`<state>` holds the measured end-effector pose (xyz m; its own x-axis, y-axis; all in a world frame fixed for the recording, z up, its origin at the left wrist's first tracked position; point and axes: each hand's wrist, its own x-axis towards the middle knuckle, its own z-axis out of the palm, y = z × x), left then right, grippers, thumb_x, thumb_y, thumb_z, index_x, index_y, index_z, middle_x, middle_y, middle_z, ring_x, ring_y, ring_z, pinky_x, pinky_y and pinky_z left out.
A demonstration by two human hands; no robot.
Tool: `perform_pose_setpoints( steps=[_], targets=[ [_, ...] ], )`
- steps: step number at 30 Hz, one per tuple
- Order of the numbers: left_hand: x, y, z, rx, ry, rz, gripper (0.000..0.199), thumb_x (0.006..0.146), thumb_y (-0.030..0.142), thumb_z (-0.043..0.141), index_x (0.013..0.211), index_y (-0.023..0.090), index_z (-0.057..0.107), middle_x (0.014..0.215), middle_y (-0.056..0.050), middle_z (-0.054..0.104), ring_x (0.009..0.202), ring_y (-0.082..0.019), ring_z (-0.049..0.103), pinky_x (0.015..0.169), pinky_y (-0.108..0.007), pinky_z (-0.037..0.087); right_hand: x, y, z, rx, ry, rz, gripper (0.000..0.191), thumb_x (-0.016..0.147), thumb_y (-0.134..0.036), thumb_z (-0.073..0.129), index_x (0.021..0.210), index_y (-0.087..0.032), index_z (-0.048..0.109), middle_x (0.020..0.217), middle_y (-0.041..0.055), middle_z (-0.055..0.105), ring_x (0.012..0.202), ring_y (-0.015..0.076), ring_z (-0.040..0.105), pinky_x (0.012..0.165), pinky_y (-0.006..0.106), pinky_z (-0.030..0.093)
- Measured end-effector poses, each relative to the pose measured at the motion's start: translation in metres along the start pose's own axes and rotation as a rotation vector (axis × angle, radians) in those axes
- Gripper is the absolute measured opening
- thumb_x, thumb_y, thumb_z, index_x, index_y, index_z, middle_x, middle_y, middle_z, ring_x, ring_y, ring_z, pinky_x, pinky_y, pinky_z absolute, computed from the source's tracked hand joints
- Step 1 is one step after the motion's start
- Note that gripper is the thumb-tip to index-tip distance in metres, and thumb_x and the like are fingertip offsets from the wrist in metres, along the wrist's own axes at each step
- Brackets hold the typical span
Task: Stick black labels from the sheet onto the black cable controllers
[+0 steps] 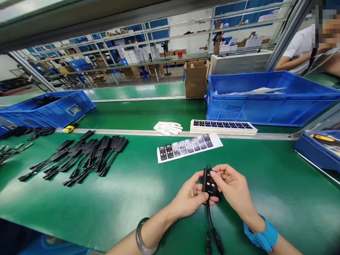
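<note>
A black control box [209, 187] with a label on its face, two cables hanging from its lower end, is held upright over the green table. My left hand [192, 194] grips it from the left, thumb at its lower edge. At its upper right, my right hand [231, 184] has the thumb pressed on the label and the other fingers curled behind. Beyond the hands lies a white sheet [217, 140] bearing several black labels. Several similar black boxes with cables [98, 147] are heaped on the left of the table.
A white glove [168, 128] and a stack of label sheets [223, 130] lie along the metal strip. Blue bins [265, 108] stand at the back right and left [53, 115]. A cardboard box [196, 83] is behind. Another person's arm shows at far right.
</note>
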<state>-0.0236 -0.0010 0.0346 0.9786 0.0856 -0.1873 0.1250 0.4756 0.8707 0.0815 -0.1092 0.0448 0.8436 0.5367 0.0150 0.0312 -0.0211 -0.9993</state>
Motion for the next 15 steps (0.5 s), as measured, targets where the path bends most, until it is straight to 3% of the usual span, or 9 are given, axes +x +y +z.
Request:
perform_pose_setpoints(
  steps=[4, 8, 11, 15],
  targets=[
    [0.001, -0.001, 0.0, 0.013, 0.011, 0.001, 0.056, 0.077, 0.027, 0.069, 0.125, 0.02, 0.041, 0.088, -0.007, 0.068, 0.084, -0.02, 0.069, 0.077, -0.032, 0.054, 0.001, 0.005, -0.001, -0.026, 0.0, -0.019, 0.03, 0.073, -0.045, 0.07, 0.079, -0.018, 0.06, 0.062, -0.0007, 0.057, 0.05, 0.0116, 0.051, 0.042, 0.022, 0.042],
    [0.001, 0.002, 0.0, -0.011, 0.009, -0.031, 0.057, 0.073, 0.026, 0.073, 0.12, 0.02, 0.042, 0.091, -0.008, 0.068, 0.083, -0.022, 0.069, 0.078, -0.035, 0.054, 0.005, 0.012, -0.005, -0.107, 0.006, -0.075, 0.038, 0.075, -0.04, 0.069, 0.104, -0.02, 0.053, 0.066, -0.0042, 0.052, 0.056, 0.0124, 0.052, 0.048, 0.022, 0.046],
    [0.0, 0.005, -0.001, -0.059, 0.014, -0.045, 0.051, 0.074, 0.03, 0.07, 0.117, 0.019, 0.044, 0.095, -0.01, 0.068, 0.081, -0.023, 0.07, 0.077, -0.037, 0.054, 0.008, 0.015, -0.006, -0.16, -0.114, -0.048, 0.037, 0.08, -0.041, 0.061, 0.11, -0.022, 0.052, 0.077, -0.0012, 0.054, 0.065, 0.0144, 0.056, 0.052, 0.024, 0.048],
    [0.002, 0.007, -0.004, -0.147, 0.056, -0.051, 0.035, 0.085, 0.04, 0.051, 0.109, 0.016, 0.047, 0.086, -0.011, 0.07, 0.071, -0.025, 0.071, 0.066, -0.036, 0.055, 0.006, 0.019, -0.004, -0.212, -0.305, -0.019, 0.042, 0.082, -0.038, 0.058, 0.12, -0.022, 0.053, 0.103, 0.0068, 0.062, 0.083, 0.0198, 0.06, 0.066, 0.031, 0.053]
  ],
)
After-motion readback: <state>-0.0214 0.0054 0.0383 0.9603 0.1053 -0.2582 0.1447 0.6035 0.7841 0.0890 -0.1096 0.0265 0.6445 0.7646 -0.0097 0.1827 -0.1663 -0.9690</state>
